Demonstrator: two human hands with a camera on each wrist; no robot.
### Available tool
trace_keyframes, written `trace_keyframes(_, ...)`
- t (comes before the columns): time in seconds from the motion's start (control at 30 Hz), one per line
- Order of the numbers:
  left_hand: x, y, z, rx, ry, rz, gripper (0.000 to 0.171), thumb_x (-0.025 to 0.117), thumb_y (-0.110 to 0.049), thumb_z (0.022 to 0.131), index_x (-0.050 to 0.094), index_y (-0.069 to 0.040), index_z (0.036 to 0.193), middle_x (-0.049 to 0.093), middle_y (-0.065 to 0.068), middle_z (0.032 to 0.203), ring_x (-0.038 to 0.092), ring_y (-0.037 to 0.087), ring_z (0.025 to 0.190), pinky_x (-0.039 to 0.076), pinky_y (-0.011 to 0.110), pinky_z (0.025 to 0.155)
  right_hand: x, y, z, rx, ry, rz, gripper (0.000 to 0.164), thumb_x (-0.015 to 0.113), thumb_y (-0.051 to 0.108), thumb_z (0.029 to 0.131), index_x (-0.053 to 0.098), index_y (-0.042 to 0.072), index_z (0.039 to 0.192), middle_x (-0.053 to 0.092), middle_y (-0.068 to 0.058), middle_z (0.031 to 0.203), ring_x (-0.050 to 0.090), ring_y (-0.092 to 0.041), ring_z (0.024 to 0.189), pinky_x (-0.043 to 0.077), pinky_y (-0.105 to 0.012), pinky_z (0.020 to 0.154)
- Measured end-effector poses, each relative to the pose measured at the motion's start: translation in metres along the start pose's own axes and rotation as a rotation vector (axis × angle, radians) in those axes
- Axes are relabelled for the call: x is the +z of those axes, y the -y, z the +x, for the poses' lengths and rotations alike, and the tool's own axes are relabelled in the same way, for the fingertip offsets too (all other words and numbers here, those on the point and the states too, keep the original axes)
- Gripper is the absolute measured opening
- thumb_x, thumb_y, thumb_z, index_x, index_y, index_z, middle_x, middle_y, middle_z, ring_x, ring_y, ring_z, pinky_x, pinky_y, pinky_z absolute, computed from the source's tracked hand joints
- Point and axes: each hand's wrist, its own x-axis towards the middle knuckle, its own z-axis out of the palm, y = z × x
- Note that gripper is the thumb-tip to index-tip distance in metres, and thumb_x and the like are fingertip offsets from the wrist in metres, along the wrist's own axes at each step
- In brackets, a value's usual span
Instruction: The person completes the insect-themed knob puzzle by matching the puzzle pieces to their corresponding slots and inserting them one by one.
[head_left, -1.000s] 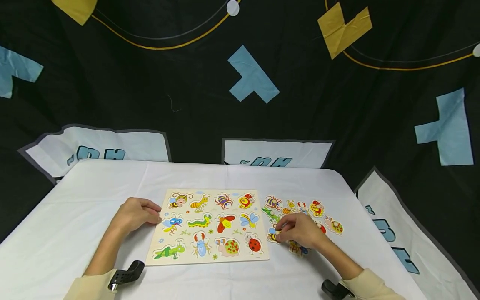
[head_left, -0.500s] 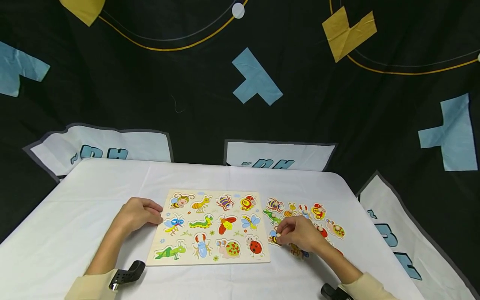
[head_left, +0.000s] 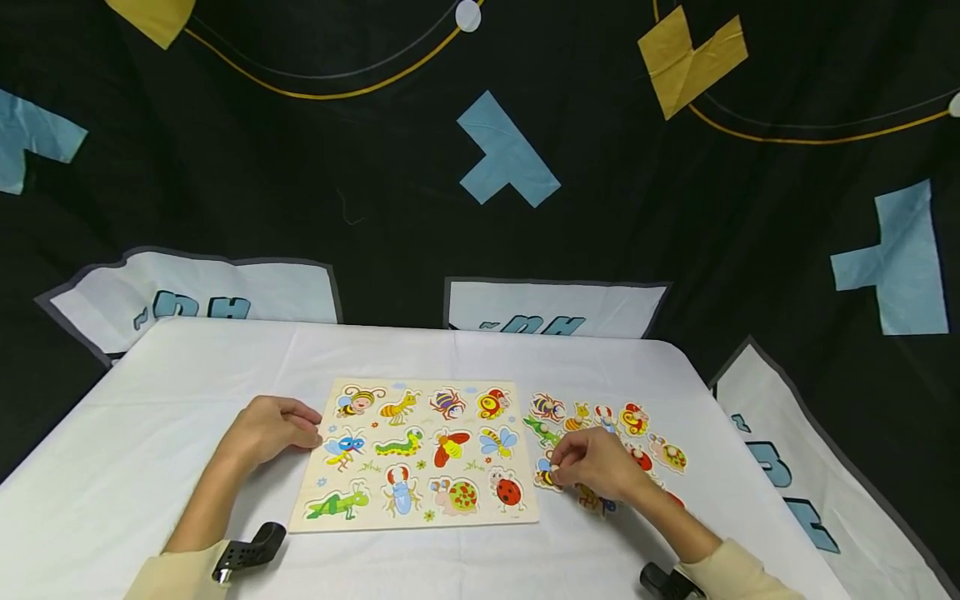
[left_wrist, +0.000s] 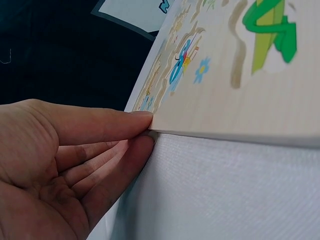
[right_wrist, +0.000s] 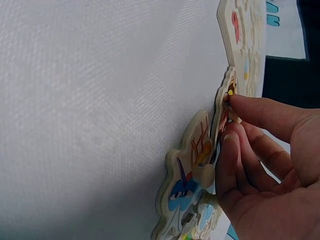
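Puzzle board (head_left: 423, 421): on tablecloth (head_left: 157, 433); left hand (head_left: 270, 429) pinches its left edge.
Bee piece (head_left: 543, 475): right of board; right hand (head_left: 600, 461) pinches it.
Loose pieces (head_left: 669, 452): clustered nearby, right hand hiding some.
Black backdrop (head_left: 375, 183): behind.

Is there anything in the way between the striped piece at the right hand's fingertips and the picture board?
Nothing visible: the striped piece pinched by the right hand lies just beside the board, with no other piece between. The left hand is at the board's opposite edge.
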Motion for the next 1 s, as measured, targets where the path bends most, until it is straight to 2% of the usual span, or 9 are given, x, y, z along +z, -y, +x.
trace_keyframes(0.53, -0.001, 0.000, -0.001, 0.014, 0.000, -0.004, 0.040, 0.084, -0.013, 0.076, 0.072, 0.001, 0.112, 0.074, 0.001, 0.079, 0.062, 0.018, 0.076, 0.041, 0.031, 0.073, -0.009, 0.012, 0.005, -0.018, 0.015, -0.029, 0.013, 0.082, 0.005, 0.078, 0.072, 0.008, 0.086, 0.065, 0.001, 0.069, 0.058, -0.012, 0.063, 0.046, -0.025, 0.059)
trace_keyframes(0.77, -0.001, -0.001, -0.001, 0.017, -0.004, -0.014, 0.040, 0.084, -0.012, 0.076, 0.072, 0.001, 0.111, 0.073, 0.000, 0.077, 0.062, 0.019, 0.076, 0.041, 0.031, 0.072, -0.008, 0.020, 0.010, -0.002, 0.006, -0.041, 0.013, 0.083, 0.007, 0.078, 0.072, 0.011, 0.083, 0.063, 0.002, 0.069, 0.056, -0.012, 0.063, 0.044, -0.025, 0.059)
trace_keyframes(1.0, 0.000, 0.001, 0.000, 0.005, 0.000, -0.022, 0.040, 0.085, -0.012, 0.077, 0.072, 0.001, 0.112, 0.074, 0.001, 0.079, 0.063, 0.019, 0.077, 0.041, 0.032, 0.074, -0.004, 0.029, 0.022, -0.016, 0.023, -0.014, 0.013, 0.082, 0.005, 0.077, 0.072, 0.008, 0.084, 0.064, 0.001, 0.068, 0.054, -0.012, 0.061, 0.041, -0.025, 0.057)
